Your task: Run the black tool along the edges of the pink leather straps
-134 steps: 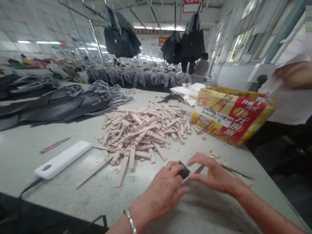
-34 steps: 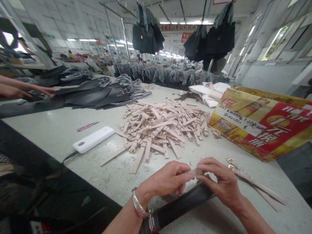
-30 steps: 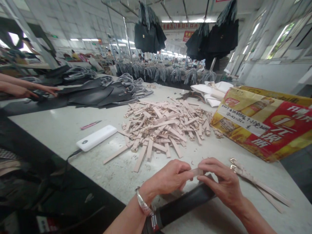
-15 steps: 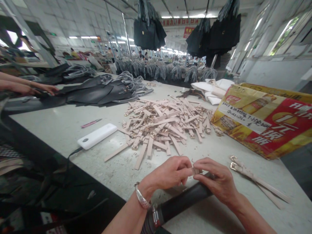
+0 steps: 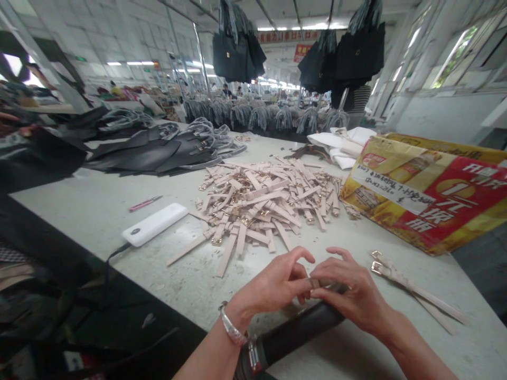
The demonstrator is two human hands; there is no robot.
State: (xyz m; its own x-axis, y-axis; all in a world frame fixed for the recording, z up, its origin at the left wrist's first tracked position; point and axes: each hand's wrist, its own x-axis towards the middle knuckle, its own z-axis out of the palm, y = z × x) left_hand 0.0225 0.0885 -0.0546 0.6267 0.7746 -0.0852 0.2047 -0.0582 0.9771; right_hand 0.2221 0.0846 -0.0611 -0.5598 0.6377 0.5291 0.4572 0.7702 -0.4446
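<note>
Strip (image 5: 314,283) pinched in left hand (image 5: 273,281) and right hand (image 5: 350,285), near side, above tube (image 5: 303,328), likely for control from both ends; strap pile (image 5: 259,203) set farther off, presumably within reach.

Carton (image 5: 423,196), right of frame: printed "1元换瓶"; white label (image 5: 390,190) on it, handwritten "K007", "2160". Red banner (image 5: 288,36), upper centre: characters too small.
</note>
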